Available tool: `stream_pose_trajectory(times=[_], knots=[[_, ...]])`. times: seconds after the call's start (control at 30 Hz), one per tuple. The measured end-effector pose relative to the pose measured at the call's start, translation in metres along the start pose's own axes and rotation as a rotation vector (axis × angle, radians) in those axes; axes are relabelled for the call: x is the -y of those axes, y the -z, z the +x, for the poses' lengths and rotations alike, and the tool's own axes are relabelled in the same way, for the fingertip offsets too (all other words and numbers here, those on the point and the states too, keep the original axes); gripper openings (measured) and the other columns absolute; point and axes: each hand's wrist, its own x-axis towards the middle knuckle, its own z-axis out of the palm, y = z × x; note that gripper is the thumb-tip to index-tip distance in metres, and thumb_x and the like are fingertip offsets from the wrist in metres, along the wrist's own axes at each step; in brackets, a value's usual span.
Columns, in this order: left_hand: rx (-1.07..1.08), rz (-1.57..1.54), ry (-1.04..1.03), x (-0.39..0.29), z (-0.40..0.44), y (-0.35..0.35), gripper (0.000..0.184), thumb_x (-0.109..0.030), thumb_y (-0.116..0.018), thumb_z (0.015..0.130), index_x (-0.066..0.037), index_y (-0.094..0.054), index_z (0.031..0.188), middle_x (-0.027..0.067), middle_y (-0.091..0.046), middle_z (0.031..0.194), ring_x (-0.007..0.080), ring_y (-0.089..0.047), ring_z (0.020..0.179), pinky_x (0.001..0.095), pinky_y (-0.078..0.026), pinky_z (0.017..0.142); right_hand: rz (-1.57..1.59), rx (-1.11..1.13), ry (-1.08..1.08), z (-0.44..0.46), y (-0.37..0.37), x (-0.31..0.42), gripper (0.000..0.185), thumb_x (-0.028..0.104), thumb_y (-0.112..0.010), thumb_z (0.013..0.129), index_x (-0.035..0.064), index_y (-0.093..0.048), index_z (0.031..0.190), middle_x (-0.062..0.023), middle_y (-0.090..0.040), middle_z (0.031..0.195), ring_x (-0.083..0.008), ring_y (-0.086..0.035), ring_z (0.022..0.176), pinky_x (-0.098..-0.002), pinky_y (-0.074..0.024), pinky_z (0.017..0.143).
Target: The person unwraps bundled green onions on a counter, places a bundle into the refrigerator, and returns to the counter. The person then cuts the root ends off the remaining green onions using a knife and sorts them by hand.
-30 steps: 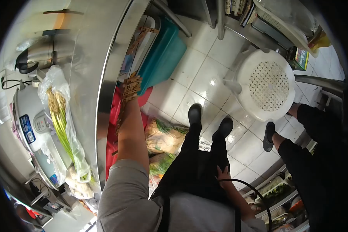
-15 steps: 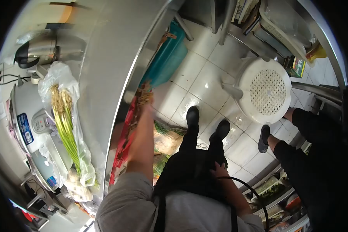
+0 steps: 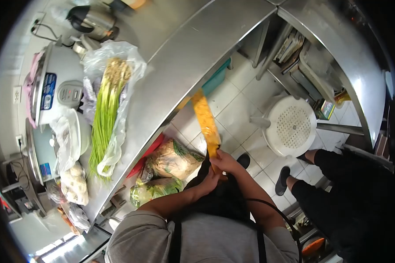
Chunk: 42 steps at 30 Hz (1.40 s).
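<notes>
Yellow-orange in colour, a long flat strip (image 3: 205, 120) is held in front of the person's body, above the tiled floor (image 3: 237, 103) and beside the near edge of the metal counter (image 3: 175, 70). Its lower end is at the hands, and its upper end points toward that edge; whether it touches the edge, I cannot tell. The right hand (image 3: 226, 161) grasps the lower part of the strip with bent fingers. The left hand (image 3: 207, 182) is just below, with its fingers close together near the strip's lower end; I cannot tell if it grips the strip or the dark apron.

On the counter, along the near edge, lies a bunch of green stalks (image 3: 105, 120), with its pale root ends inside a clear plastic bag (image 3: 94, 57). Farther from this edge there are a grey cooker (image 3: 66, 70) with a blue label and a metal kettle (image 3: 92, 22) with a black part.

Under the near edge one sees a teal bin (image 3: 217, 79), a red container (image 3: 144, 155) and two filled bags (image 3: 175, 160). On the floor stands a white stool (image 3: 292, 125), and near it another person's dark shoe (image 3: 282, 182).
</notes>
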Motion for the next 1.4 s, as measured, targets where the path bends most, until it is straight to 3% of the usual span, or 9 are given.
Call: stream_pose_trajectory(times=[0.13,0.23,0.37,0.53,0.67,0.8,0.87,1.03,1.4], knots=[[0.294,0.088,0.096,0.013,0.020,0.037,0.038,-0.038,-0.033,0.084,-0.008,-0.042,0.105,0.0052,-0.053,0.090,0.0155,-0.055,0.079,0.0269,-0.040,0.067,-0.151,-0.215,0.036,-0.024,-0.004,-0.009,0.030,0.023,-0.049,0.076,-0.0042,-0.046,0.087,-0.0203,-0.054,0.075,-0.0324,-0.055,0.071,-0.0361,-0.0432,0.062],[-0.085,-0.152,0.048,-0.013,0.045,0.056,0.046,-0.050,-0.034,0.080,-0.010,-0.050,0.099,0.0034,-0.053,0.091,0.0122,-0.050,0.074,0.0287,-0.039,0.066,0.024,-0.245,-0.094,-0.056,-0.008,-0.011,0.025,0.016,-0.041,0.081,-0.0042,-0.040,0.095,-0.0174,-0.053,0.071,-0.0262,-0.055,0.060,-0.0355,-0.0429,0.056],[-0.144,-0.219,-0.030,-0.032,0.072,0.053,0.024,-0.033,-0.041,0.085,-0.012,-0.048,0.092,0.0003,-0.052,0.081,0.0114,-0.050,0.068,0.0243,-0.039,0.054,-0.023,-0.255,-0.051,-0.069,-0.029,-0.035,0.026,0.022,-0.042,0.084,-0.0002,-0.041,0.097,-0.0081,-0.049,0.064,-0.0148,-0.050,0.052,-0.0280,-0.0404,0.048],[-0.356,-0.575,-0.108,-0.042,0.092,0.039,0.009,-0.018,-0.047,0.083,-0.011,-0.047,0.077,0.0005,-0.051,0.064,0.0118,-0.046,0.049,0.0219,-0.038,0.045,-0.089,-0.380,0.114,-0.073,-0.045,-0.052,0.024,0.016,-0.041,0.081,-0.0022,-0.041,0.097,-0.0183,-0.050,0.073,-0.0295,-0.053,0.067,-0.0362,-0.0416,0.058],[-0.535,-0.738,-0.301,-0.062,0.157,0.089,0.011,-0.019,-0.043,0.083,-0.011,-0.047,0.088,0.0017,-0.051,0.075,0.0130,-0.048,0.058,0.0266,-0.040,0.048,-0.127,-0.435,0.001,-0.103,-0.048,-0.052,0.026,0.017,-0.043,0.079,-0.0016,-0.043,0.096,-0.0233,-0.050,0.078,-0.0380,-0.051,0.075,-0.0396,-0.0413,0.064],[-0.860,-0.426,-0.276,-0.121,0.197,0.150,0.033,-0.028,-0.040,0.085,-0.008,-0.041,0.112,0.0077,-0.049,0.105,0.0229,-0.052,0.091,0.0340,-0.045,0.073,-0.051,-0.488,-0.074,-0.141,-0.058,-0.107,0.039,0.018,-0.045,0.075,-0.0039,-0.039,0.107,-0.0174,-0.052,0.085,-0.0267,-0.053,0.083,-0.0341,-0.0411,0.073],[-0.889,-0.296,-0.275,-0.139,0.223,0.180,0.034,-0.029,-0.040,0.085,-0.008,-0.041,0.112,0.0087,-0.049,0.106,0.0235,-0.050,0.093,0.0341,-0.043,0.075,-0.052,-0.539,-0.329,-0.161,-0.059,-0.095,0.038,0.017,-0.046,0.075,-0.0045,-0.039,0.105,-0.0149,-0.052,0.075,-0.0240,-0.053,0.071,-0.0326,-0.0431,0.065],[-0.887,0.029,-0.268,-0.171,0.282,0.228,0.037,-0.031,-0.039,0.085,-0.009,-0.040,0.114,0.0111,-0.047,0.109,0.0250,-0.047,0.097,0.0344,-0.040,0.079,0.186,-0.725,-0.412,-0.191,-0.083,-0.161,0.026,0.017,-0.048,0.075,0.0015,-0.037,0.093,-0.0051,-0.049,0.062,-0.0104,-0.049,0.049,-0.0239,-0.0406,0.041],[-0.594,0.733,-0.320,-0.165,0.316,0.227,0.042,-0.034,-0.038,0.084,-0.009,-0.040,0.118,0.0165,-0.043,0.115,0.0284,-0.041,0.106,0.0351,-0.033,0.087,0.182,-0.735,-0.308,-0.154,-0.059,-0.108,0.052,0.031,-0.059,0.071,-0.0014,-0.042,0.108,-0.0156,-0.054,0.091,-0.0231,-0.053,0.084,-0.0315,-0.0419,0.074]])
